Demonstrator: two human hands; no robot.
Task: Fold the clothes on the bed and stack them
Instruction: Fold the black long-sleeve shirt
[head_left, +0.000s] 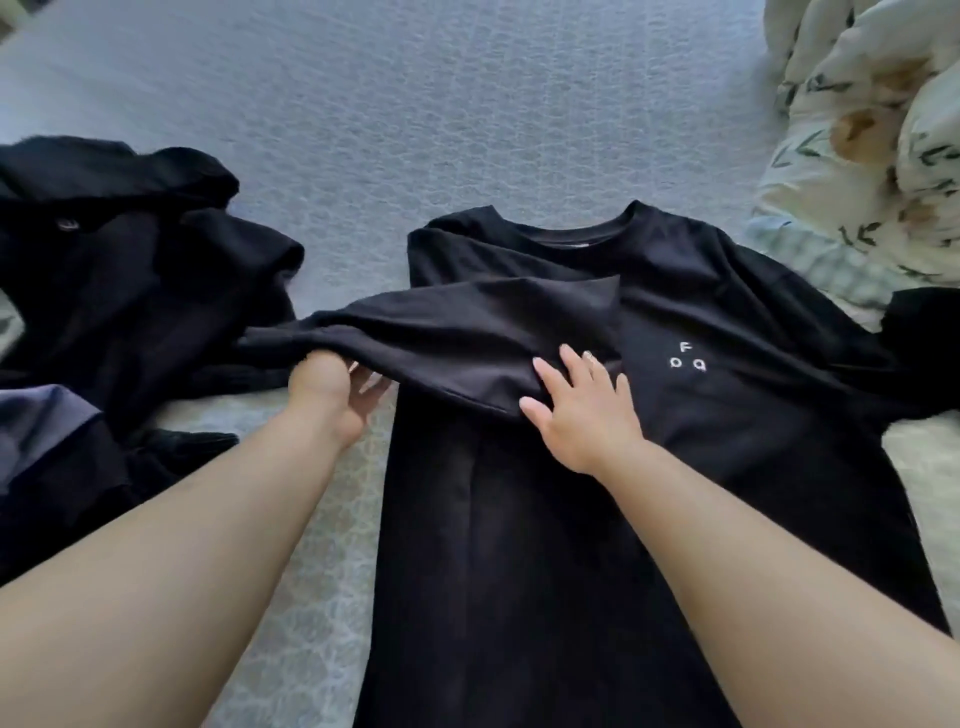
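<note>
Pale quilted bed carried a black T-shirt near its front edge, collar toward the far edge. Left hand pinched the sleeve, doubled across the chest; right hand lay flat, fingers straight, anchoring the fold line.

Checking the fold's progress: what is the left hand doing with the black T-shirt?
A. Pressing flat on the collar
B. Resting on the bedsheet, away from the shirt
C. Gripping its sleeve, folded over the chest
C: the left hand grips the sleeve of the black T-shirt, drawn over its chest.
</note>
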